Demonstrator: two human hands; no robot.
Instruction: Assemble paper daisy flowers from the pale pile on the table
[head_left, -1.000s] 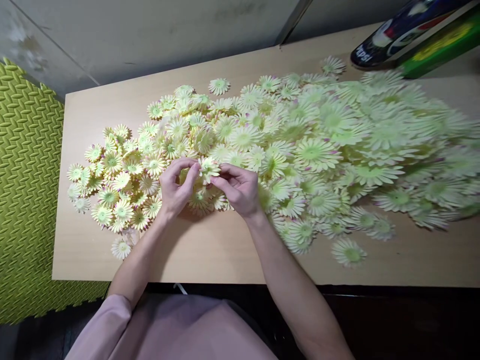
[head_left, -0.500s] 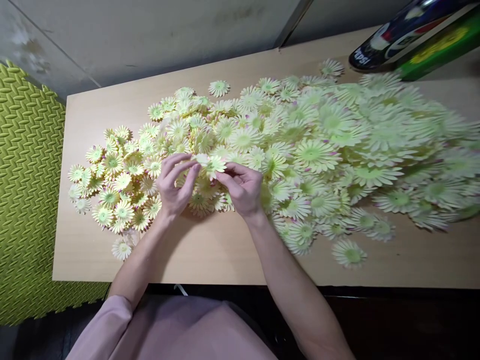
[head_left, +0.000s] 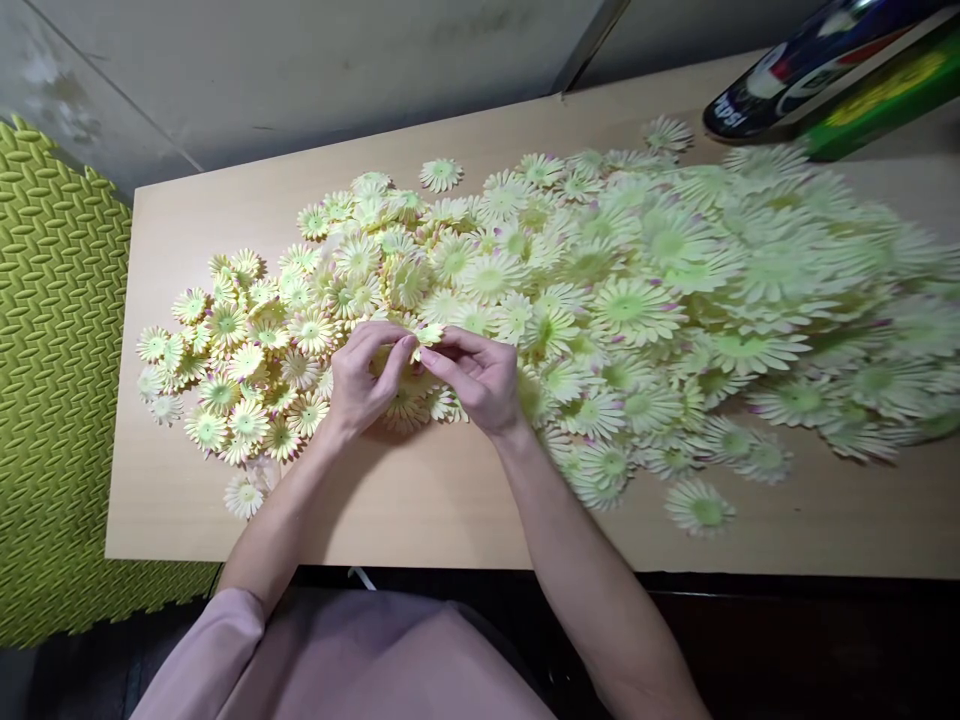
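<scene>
A wide heap of pale yellow-green fabric daisy flowers [head_left: 630, 300] covers most of a light wooden table [head_left: 450, 500]. My left hand [head_left: 360, 385] and my right hand [head_left: 480, 380] meet over the heap's near edge. Both pinch one small flower piece [head_left: 427, 335] between their fingertips, fingers curled. Smaller flowers with darker centres [head_left: 225, 360] lie spread to the left of my hands.
A dark Pepsi-marked package [head_left: 795, 70] and a green box [head_left: 877, 95] lie at the table's far right corner. A green foam mat [head_left: 52, 400] stands left of the table. A grey wall is behind. Loose single flowers [head_left: 701, 505] lie near the front edge.
The flower piece was spread wider between my fingers half a second ago; now my fingertips have drawn closer together on it. The heap has not moved.
</scene>
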